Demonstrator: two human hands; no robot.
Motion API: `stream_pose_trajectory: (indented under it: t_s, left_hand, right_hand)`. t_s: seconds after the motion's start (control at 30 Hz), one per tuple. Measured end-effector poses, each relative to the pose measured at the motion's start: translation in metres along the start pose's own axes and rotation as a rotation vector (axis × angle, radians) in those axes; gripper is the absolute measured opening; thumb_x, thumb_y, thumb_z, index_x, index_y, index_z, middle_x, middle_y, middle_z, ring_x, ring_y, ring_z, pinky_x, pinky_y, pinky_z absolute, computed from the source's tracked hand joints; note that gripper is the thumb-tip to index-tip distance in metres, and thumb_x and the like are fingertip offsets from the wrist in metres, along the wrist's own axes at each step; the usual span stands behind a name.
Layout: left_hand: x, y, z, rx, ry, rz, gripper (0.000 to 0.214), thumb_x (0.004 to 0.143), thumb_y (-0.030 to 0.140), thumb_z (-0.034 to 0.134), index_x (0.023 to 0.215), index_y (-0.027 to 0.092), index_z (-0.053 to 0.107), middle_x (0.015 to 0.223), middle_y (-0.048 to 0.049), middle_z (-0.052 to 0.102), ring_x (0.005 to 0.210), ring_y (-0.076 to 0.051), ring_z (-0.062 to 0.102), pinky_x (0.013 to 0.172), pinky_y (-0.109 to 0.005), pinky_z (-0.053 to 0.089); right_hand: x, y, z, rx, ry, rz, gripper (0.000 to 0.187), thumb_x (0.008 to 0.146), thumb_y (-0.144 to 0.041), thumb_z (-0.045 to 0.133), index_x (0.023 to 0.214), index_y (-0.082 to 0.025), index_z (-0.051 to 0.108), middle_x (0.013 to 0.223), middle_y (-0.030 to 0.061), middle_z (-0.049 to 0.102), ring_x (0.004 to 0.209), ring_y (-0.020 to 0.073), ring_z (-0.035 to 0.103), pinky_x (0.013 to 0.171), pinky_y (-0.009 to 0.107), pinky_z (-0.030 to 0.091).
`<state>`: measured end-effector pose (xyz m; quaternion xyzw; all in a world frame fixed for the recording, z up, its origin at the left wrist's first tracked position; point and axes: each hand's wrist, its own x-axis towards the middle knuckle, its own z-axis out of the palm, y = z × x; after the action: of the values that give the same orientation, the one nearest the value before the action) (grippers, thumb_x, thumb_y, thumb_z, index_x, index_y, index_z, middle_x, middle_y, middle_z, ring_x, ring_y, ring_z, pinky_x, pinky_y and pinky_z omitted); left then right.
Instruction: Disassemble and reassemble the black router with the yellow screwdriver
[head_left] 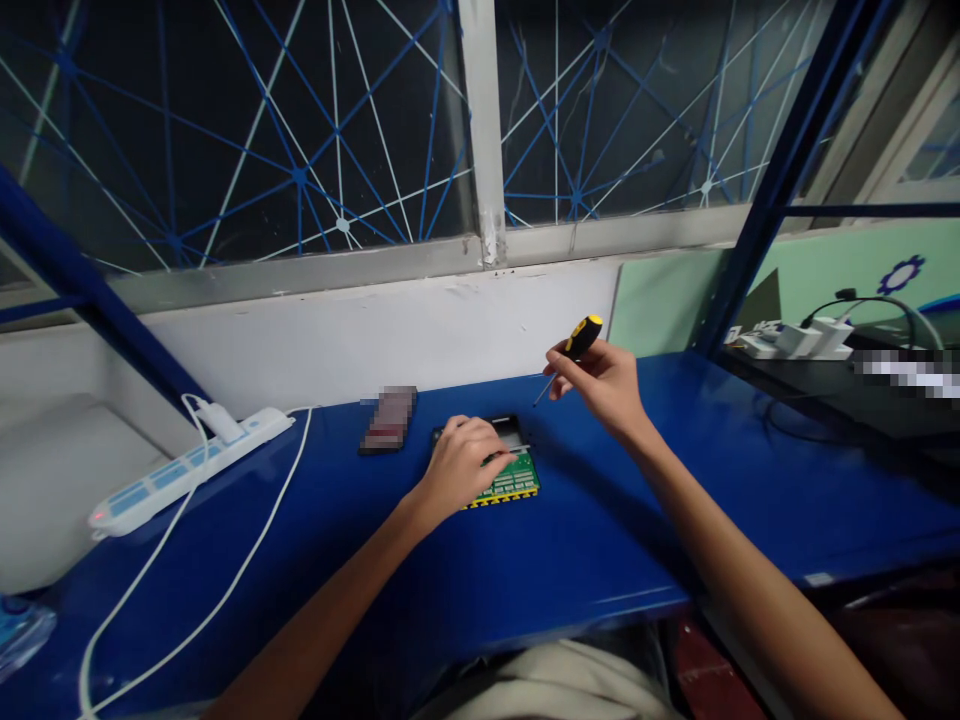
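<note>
A green circuit board (516,480) with a yellow strip along its near edge lies on the blue table, next to a black frame or case (504,421) just behind it. My left hand (466,455) rests over the left part of the board, fingers curled and closed on it; the fingertips are partly hidden. Close to its thumb is a thin pale bar (521,448), too small to name. Up and to the right of the board, my right hand (598,378) grips a black and yellow screwdriver (585,337). The screwdriver's shaft slants down left, its tip apart from the board.
A phone-like dark slab (388,420) lies left of the board. Farther left is a white power strip (195,472) with a white cable (262,530) looping across the table (600,560). White chargers (814,338) and a dark cable stand at the right. Blue metal posts flank the table.
</note>
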<state>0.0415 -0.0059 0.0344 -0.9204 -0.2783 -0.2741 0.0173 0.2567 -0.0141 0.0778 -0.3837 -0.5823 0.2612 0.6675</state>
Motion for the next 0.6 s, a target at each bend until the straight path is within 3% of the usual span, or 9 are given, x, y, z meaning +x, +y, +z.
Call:
stream_pose_trajectory:
  t_s: [0.13, 0.3, 0.47, 0.6]
  left_hand:
    - [0.033, 0.015, 0.016, 0.041, -0.123, 0.045, 0.020, 0.087, 0.031, 0.066, 0.074, 0.017, 0.071, 0.077, -0.0031, 0.072, 0.085, -0.019, 0.063, 0.086, -0.037, 0.035]
    - [0.060, 0.020, 0.039, 0.060, -0.211, -0.025, 0.018, 0.086, 0.033, 0.067, 0.078, 0.018, 0.073, 0.078, -0.0035, 0.071, 0.084, -0.021, 0.061, 0.080, -0.036, 0.035]
    - [0.058, 0.020, 0.046, 0.092, -0.194, -0.044, 0.020, 0.089, 0.035, 0.060, 0.086, 0.019, 0.074, 0.082, -0.0044, 0.071, 0.087, -0.023, 0.060, 0.080, -0.037, 0.035]
    - [0.042, 0.014, 0.033, 0.084, -0.143, -0.056, 0.021, 0.091, 0.031, 0.057, 0.088, 0.018, 0.073, 0.086, -0.0052, 0.071, 0.089, -0.022, 0.060, 0.083, -0.039, 0.036]
  right_hand:
    - [0.007, 0.006, -0.013, -0.016, 0.085, -0.029, 0.026, 0.076, -0.041, 0.069, 0.083, -0.016, 0.062, 0.067, 0.0024, 0.064, 0.043, 0.0120, 0.059, 0.047, 0.030, 0.050]
    - [0.010, 0.014, -0.020, -0.032, 0.109, -0.036, 0.026, 0.076, -0.039, 0.070, 0.080, -0.016, 0.061, 0.066, 0.0027, 0.064, 0.041, 0.0125, 0.059, 0.044, 0.029, 0.049]
    - [0.009, 0.014, -0.021, -0.042, 0.107, -0.046, 0.024, 0.077, -0.038, 0.069, 0.081, -0.015, 0.062, 0.066, 0.0029, 0.064, 0.042, 0.0130, 0.059, 0.045, 0.029, 0.049]
    - [0.007, 0.009, -0.018, -0.021, 0.042, -0.010, 0.023, 0.078, -0.037, 0.068, 0.081, -0.015, 0.061, 0.067, 0.0030, 0.064, 0.043, 0.0130, 0.060, 0.045, 0.029, 0.050]
